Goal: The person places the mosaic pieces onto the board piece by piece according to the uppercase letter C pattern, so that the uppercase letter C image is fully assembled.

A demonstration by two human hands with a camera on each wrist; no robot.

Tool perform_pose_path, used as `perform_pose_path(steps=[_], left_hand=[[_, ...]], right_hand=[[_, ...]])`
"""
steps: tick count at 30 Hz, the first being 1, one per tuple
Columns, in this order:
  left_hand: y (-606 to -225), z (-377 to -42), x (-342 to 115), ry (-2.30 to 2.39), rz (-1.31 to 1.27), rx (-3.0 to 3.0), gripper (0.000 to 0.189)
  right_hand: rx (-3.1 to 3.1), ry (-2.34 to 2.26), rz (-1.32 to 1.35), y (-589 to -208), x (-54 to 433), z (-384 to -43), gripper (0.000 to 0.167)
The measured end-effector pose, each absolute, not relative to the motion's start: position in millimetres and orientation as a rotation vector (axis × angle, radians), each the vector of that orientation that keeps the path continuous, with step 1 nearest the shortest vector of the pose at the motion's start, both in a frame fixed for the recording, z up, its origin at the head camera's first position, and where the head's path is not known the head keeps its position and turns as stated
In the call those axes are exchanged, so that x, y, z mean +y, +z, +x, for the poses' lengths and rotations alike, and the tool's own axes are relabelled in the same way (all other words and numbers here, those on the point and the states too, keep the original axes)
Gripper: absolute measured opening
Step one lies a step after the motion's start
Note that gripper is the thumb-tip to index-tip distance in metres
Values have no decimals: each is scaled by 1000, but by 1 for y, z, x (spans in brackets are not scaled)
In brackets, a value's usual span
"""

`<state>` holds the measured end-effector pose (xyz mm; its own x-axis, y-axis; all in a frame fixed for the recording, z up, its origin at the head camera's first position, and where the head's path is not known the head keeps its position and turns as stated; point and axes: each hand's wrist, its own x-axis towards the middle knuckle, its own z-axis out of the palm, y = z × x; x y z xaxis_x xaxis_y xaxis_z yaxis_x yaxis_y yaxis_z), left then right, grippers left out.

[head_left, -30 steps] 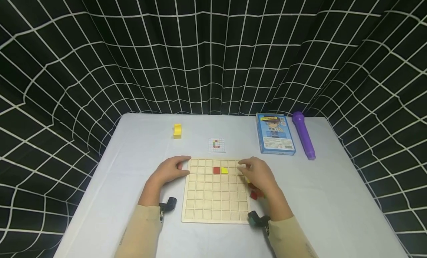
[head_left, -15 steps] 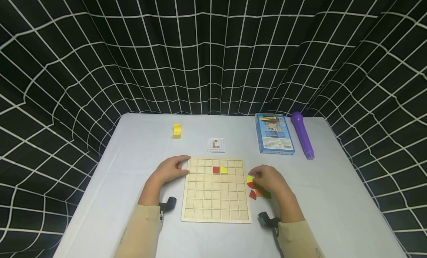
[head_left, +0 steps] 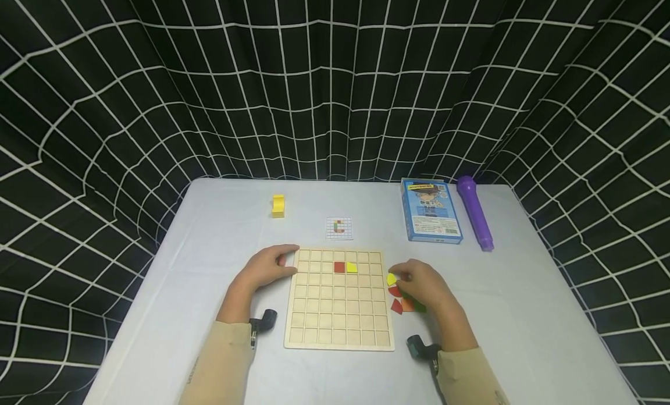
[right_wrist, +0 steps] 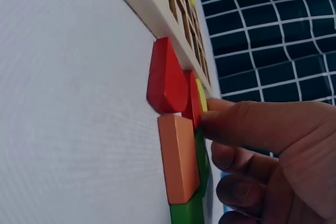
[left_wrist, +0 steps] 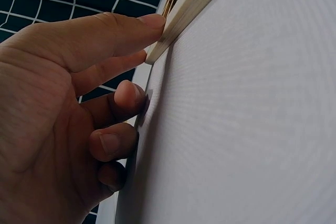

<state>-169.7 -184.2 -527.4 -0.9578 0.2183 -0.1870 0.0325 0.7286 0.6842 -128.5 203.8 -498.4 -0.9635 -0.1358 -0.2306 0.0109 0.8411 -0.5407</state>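
Note:
A wooden grid board (head_left: 326, 306) lies on the table, with a red square tile (head_left: 339, 267) and a yellow tile (head_left: 352, 267) side by side in its second row. My left hand (head_left: 266, 267) rests against the board's upper left edge, thumb and index finger touching it. To the right of the board, my right hand (head_left: 423, 283) pinches a small yellow tile (head_left: 391, 279) between thumb and fingers. Two red tiles (right_wrist: 166, 80), an orange tile (right_wrist: 178, 156) and green tiles (right_wrist: 186, 211) lie close by, partly under that hand.
Behind the board lies a small pattern card (head_left: 339, 228). A yellow arch-shaped block (head_left: 278, 206) stands at the back left. At the back right are a blue box (head_left: 431, 212) and a purple microphone-shaped stick (head_left: 475, 212). Black gridded cloth (head_left: 324, 85) encloses the table.
My right hand has moved right and down from the board's upper right edge to the loose tiles, taken hold of the yellow one and drawn it slightly off the red. My left hand stays put.

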Motion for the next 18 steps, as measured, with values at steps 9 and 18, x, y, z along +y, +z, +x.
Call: perform_pose_path(steps=[9, 18], left_hand=[[-530, -170, -185, 1039, 198, 2675, 64], [-530, -170, -185, 1050, 199, 2683, 65]], right_hand=[[2827, -922, -47, -491, 205, -129, 34], [2837, -1133, -71, -468, 183, -131, 37]])
